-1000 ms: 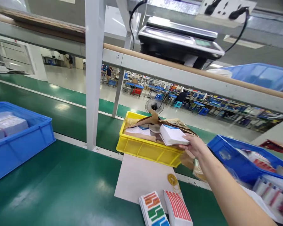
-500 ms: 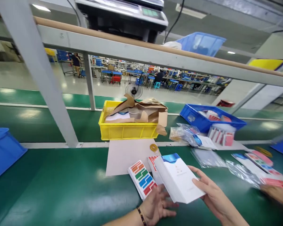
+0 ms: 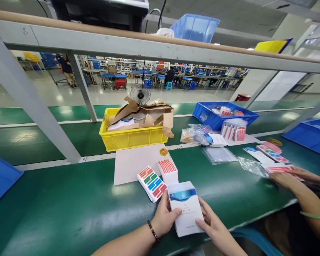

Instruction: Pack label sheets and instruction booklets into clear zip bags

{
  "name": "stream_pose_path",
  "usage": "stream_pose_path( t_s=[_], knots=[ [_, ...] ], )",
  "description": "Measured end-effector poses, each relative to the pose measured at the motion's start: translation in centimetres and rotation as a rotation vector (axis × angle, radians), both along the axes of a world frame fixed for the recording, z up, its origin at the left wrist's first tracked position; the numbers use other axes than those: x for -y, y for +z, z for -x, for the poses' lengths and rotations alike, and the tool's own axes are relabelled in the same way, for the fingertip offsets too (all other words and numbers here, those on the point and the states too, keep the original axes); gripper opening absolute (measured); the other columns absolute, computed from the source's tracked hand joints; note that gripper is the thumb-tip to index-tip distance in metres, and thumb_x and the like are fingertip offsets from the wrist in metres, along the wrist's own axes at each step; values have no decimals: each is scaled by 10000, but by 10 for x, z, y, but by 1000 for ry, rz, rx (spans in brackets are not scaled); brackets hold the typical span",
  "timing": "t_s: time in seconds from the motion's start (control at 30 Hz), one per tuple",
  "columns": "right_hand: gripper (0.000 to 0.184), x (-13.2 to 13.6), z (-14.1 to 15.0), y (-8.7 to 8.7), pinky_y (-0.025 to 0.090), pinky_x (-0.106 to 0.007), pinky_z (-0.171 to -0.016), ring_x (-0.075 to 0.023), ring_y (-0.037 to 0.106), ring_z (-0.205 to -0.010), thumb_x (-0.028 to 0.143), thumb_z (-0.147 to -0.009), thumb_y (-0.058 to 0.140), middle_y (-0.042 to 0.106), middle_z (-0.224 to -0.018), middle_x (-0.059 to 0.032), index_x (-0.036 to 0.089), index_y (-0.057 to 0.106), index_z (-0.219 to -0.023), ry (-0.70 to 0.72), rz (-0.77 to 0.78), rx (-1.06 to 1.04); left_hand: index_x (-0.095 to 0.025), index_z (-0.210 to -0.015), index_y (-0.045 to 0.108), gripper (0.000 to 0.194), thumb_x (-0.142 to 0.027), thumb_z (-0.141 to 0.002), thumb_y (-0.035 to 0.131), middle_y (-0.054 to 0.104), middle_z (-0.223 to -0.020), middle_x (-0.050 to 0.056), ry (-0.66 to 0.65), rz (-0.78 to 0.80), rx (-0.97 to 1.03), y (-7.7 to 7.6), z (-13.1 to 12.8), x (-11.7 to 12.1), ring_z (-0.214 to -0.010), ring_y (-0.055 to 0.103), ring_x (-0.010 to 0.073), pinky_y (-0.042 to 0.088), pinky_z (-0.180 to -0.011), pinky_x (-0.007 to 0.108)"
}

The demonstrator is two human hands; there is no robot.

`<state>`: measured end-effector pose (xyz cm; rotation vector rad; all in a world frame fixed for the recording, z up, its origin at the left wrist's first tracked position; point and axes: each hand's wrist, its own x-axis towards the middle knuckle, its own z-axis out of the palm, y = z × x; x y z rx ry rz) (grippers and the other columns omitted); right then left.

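Observation:
A thick stack of white booklets (image 3: 188, 217) with a blue wave on the cover is held between my two hands, near the front edge of the green bench. My left hand (image 3: 165, 215) grips its left side, thumb on top. On the opposite side my right hand (image 3: 209, 220) clasps the edge, thumb also on the cover. Just beyond lies a pile of cards (image 3: 152, 183) with orange, green, blue and red patterns. Beside that sits a pile of white cards with red print (image 3: 167, 170), partly behind the booklets.
A yellow bin (image 3: 134, 138) with torn brown paper stands behind a white sheet (image 3: 133, 165) bearing rubber bands (image 3: 164, 152). Right of it are a blue bin (image 3: 216, 117) and clear plastic bags (image 3: 218, 155). A co-worker's hands (image 3: 285, 177) handle red-printed cards at the right. A metal shelf beam (image 3: 160, 46) crosses above.
My left hand, spread and free before, has closed on the booklet stack's left side. The stack has turned more upright to my view and come slightly lower. The whole view has shifted.

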<state>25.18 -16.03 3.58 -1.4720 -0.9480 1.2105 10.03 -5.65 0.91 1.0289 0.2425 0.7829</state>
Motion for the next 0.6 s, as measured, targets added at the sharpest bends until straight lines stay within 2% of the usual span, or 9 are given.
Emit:
stream_pose_path(
  t_s=[0.07,0.17,0.27,0.33,0.4,0.47,0.6],
  knots=[
    [586,0,0,-3,349,-375,-952,-237,416,-1152,349,-782,516,423,-1282,-105,221,259,-1293,10,-58,94,-190,-1209,279,534,-287,-752,537,436,-1219,98,68,-167,-79,4,6,2,-1115,416,212,311,-953,369],
    [517,-2,0,-12,282,-381,-1002,-240,348,-1202,332,-785,516,392,-1307,-101,201,344,-1254,-17,-102,239,-174,-1161,334,425,-261,-774,486,490,-1115,85,113,-398,-237,3,14,0,-1025,458,197,348,-899,341],
    [519,-5,5,-26,262,-385,-1014,-240,337,-1208,326,-781,518,400,-1295,-96,203,345,-1254,-79,-147,293,-174,-1123,360,404,-255,-752,499,508,-1006,66,107,-569,-379,-5,18,-4,-901,487,177,388,-813,317],
    [530,-4,9,-35,243,-383,-1024,-226,303,-1229,307,-792,504,353,-1326,-82,225,302,-1275,-92,-180,300,-177,-1132,347,429,-261,-743,507,493,-1019,71,92,-644,-428,-11,18,-4,-902,483,179,388,-807,316],
    [531,-3,10,-41,215,-390,-1034,-218,274,-1244,298,-806,485,309,-1354,-71,241,271,-1288,-78,-183,309,-178,-1138,338,418,-263,-757,487,482,-1051,82,77,-680,-452,-15,16,-3,-933,479,185,381,-822,320],
    [520,-3,8,-42,202,-404,-1036,-226,292,-1235,304,-807,482,332,-1343,-77,238,284,-1283,-73,-154,312,-177,-1125,353,381,-262,-771,467,491,-1044,86,77,-675,-480,-16,14,-3,-937,483,191,381,-819,326],
    [475,-10,0,-29,322,-408,-968,-250,431,-1138,306,-782,525,480,-1234,-88,231,368,-1225,-41,-100,153,-184,-1112,389,378,-294,-765,493,516,-1039,85,76,-554,-463,-12,10,-4,-947,494,206,380,-825,338]
  ],
)
